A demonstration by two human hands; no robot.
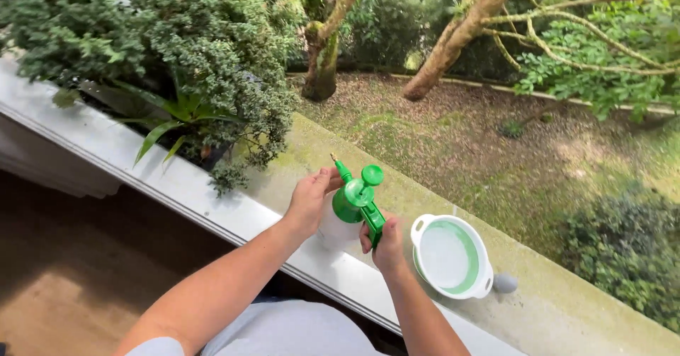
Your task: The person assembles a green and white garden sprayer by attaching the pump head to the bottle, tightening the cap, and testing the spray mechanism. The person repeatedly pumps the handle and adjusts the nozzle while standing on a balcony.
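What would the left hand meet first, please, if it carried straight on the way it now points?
The left hand already rests on the spray bottle, fingers toward its green pump top. Beyond that lies the mossy ledge, though depth is hard to judge.

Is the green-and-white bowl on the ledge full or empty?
Empty, as far as shows: the bowl sits upright on the ledge, beside the right hand, and its pale inside is bare, though clear water cannot be ruled out.
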